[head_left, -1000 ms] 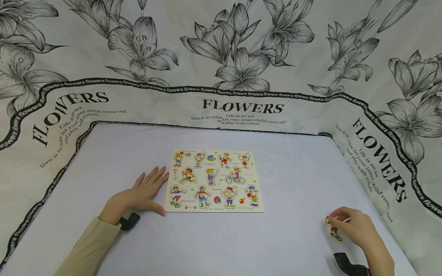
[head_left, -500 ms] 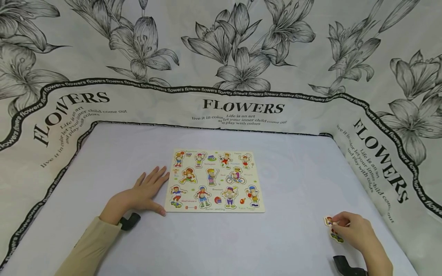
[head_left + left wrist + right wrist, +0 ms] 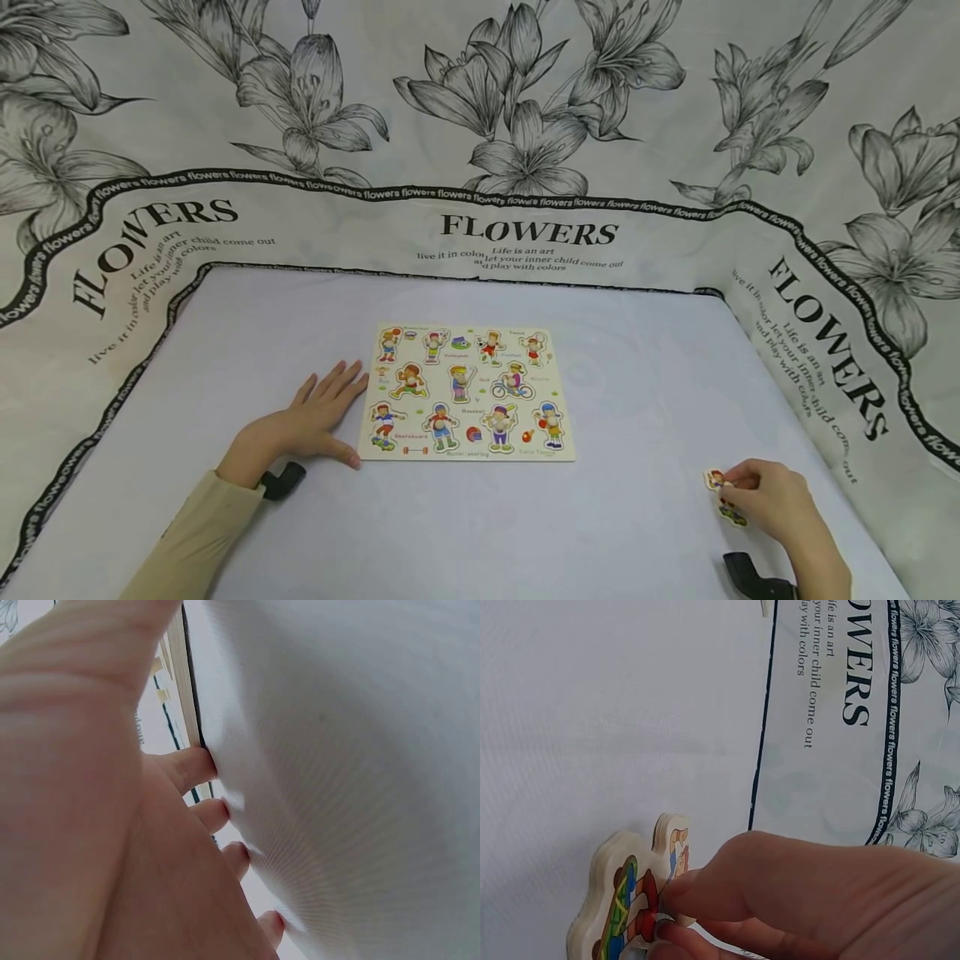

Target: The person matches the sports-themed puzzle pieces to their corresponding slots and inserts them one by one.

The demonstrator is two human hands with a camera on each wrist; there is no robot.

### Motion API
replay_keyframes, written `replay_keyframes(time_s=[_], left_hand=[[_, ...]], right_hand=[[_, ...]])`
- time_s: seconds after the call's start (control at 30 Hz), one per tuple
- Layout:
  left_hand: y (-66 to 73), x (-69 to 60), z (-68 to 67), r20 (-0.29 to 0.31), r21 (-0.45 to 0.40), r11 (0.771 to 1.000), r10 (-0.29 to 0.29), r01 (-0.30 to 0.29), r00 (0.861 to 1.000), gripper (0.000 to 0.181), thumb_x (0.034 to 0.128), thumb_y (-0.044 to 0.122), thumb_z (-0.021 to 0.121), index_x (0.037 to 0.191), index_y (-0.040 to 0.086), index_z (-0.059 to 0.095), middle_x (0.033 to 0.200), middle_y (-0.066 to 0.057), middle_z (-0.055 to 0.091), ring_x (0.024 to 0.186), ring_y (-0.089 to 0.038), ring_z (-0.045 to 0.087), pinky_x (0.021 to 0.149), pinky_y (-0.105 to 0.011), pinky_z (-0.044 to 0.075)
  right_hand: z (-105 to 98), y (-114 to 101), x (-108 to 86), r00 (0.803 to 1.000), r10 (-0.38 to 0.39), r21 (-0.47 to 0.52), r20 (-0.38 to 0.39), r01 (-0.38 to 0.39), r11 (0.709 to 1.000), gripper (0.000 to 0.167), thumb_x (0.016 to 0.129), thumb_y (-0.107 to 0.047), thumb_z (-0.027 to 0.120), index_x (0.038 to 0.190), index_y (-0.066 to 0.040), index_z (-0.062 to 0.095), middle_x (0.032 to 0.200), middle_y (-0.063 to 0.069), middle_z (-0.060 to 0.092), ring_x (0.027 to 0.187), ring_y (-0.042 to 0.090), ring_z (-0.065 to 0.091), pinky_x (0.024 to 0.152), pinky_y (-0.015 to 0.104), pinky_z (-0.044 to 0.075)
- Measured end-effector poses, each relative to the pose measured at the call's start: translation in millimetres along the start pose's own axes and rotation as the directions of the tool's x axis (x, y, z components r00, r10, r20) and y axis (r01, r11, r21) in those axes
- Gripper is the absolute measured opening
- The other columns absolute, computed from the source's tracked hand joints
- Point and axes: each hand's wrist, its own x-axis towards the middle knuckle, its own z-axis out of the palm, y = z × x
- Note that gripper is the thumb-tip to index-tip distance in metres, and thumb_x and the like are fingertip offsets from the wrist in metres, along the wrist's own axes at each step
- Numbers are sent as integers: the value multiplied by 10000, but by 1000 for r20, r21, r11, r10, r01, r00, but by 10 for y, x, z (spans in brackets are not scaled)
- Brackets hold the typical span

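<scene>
My right hand (image 3: pixel 776 502), at the right of the table, pinches a wooden puzzle piece (image 3: pixel 732 517) between thumb and fingers. In the right wrist view the puzzle piece (image 3: pixel 619 900) shows a figure on a green skateboard, partly covered by the fingertips. My left hand (image 3: pixel 303 425) rests on the table with fingers spread, beside the left edge of a pale wooden puzzle board (image 3: pixel 438 385). The left wrist view shows the fingertips on the white surface by the board's edge (image 3: pixel 184 682). Sports figures sit across the board in three rows.
A white cloth (image 3: pixel 480 533) covers the table. Behind and at the sides stands a white floral curtain (image 3: pixel 525 237) with FLOWERS lettering and black borders. Black wrist mounts (image 3: pixel 757 577) sit by both wrists.
My right hand has shifted slightly downward, and its fingers now cover more of the puzzle piece's middle. The left hand and the board stay where they were.
</scene>
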Motion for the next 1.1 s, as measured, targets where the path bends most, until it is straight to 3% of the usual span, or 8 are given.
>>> replay_keyframes(time_s=[0.6, 1.1], left_hand=[[-34, 9, 15, -6, 10, 1000, -2, 2, 1000, 1295, 649, 613, 824, 1563, -21, 161, 1639, -228, -3, 1490, -430, -84, 1149, -658, -64], [-37, 15, 32, -9, 15, 1000, -6, 6, 1000, 1302, 642, 611, 828, 1563, -21, 160, 1637, -233, 2, 1490, -429, -80, 1150, -656, -62]], right_hand=[[-65, -211, 59, 1000, -12, 0, 3, 12, 1000, 195, 812, -157, 706, 892, 18, 676, 752, 25, 617, 703, 195, 526, 561, 316, 423], [-61, -526, 149, 988, -148, -3, -33, 148, 989, 173, 810, -134, 721, 880, 19, 678, 747, 31, 622, 688, 182, 529, 565, 322, 435]])
